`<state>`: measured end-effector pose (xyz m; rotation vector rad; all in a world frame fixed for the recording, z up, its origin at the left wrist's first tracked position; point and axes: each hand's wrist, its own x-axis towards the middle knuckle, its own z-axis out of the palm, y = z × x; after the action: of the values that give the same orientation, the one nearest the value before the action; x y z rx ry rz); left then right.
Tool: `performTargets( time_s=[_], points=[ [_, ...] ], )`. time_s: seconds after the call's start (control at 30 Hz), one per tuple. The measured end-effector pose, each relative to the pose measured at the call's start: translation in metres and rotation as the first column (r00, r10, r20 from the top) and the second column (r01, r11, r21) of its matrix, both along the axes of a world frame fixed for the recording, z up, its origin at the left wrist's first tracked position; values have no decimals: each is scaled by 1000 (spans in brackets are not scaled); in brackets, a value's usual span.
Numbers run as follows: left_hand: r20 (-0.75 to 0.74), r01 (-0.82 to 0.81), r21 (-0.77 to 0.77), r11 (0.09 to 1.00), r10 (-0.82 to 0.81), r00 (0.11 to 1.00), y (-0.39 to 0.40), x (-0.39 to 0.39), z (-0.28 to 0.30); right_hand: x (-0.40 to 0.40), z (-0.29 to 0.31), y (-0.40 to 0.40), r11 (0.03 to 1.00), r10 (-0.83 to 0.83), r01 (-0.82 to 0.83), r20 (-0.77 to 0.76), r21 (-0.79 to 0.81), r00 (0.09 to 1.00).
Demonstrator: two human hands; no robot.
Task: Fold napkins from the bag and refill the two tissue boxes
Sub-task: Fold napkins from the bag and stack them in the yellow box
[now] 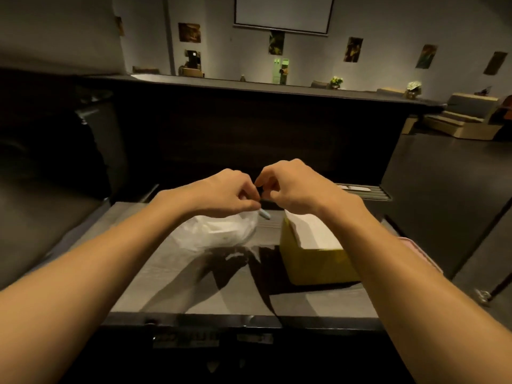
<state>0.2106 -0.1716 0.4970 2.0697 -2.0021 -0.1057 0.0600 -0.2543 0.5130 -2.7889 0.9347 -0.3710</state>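
Note:
A clear plastic bag (219, 231) of white napkins lies on the grey counter (238, 295). My left hand (224, 192) grips the bag's gathered top, where a small light-blue piece pokes out under the fingers. My right hand (288, 184) is curled close beside it, fingertips pinching at the same spot. To the right stands a yellow tissue box (313, 261), with a white napkin stack (313, 231) showing in its open top. My right forearm crosses over the box's right side. I can see only one box.
A tall dark counter wall (249, 128) rises right behind the work surface. A pink edge (412, 245) shows at the counter's right side under my arm. A metal rack (368, 191) lies at the back right. The counter's front edge (241, 320) is close to me.

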Motion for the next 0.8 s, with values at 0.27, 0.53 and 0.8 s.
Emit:
performTargets(
  time_s=[0.27,0.53,0.8],
  points=[
    [-141,-189,-128,974,170,975,24,83,-69,90,-66,7,986,69,-43,-160,159,985],
    [-287,-141,20,990,141,948,8,95,-123,98,-108,-18,966,135,-93,-165,241,977],
    [-604,-193,-87,977,102,790,19,95,-138,99,-128,-7,997,74,-73,64,-13,995]
  ],
)
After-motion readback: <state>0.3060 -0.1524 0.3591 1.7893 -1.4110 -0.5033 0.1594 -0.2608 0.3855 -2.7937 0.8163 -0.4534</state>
